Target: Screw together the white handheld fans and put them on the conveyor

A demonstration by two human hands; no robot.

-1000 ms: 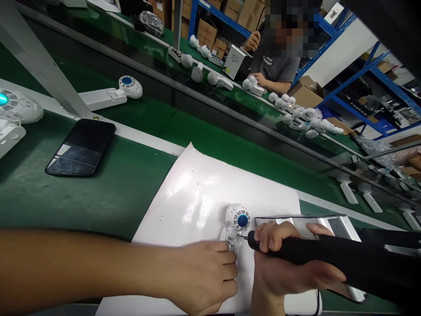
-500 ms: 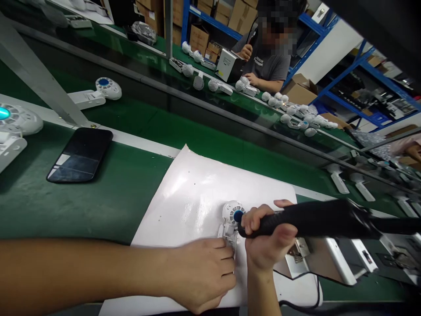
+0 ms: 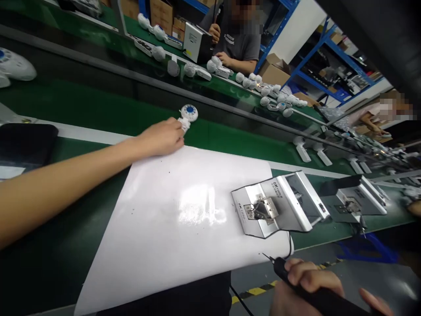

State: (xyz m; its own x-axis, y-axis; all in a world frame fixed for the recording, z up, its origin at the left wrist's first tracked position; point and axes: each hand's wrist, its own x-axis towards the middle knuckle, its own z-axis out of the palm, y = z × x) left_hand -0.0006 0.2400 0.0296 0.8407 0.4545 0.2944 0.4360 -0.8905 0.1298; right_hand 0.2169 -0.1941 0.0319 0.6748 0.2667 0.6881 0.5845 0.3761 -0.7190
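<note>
A white round plastic device with a blue centre (image 3: 189, 113) lies on the green table (image 3: 98, 103), just past the far edge of a white sheet (image 3: 164, 219). The left hand (image 3: 161, 138) has its fingers closed on the device's white bracket (image 3: 184, 124). Beyond the table's near edge, the right hand (image 3: 309, 281) is wrapped around a black electric screwdriver (image 3: 284, 271). A brushed-metal stand (image 3: 272, 206) lies across the sheet's right edge.

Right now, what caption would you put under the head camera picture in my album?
Left hand touching a white blue-centred fan, right hand gripping a black soldering iron.
</note>
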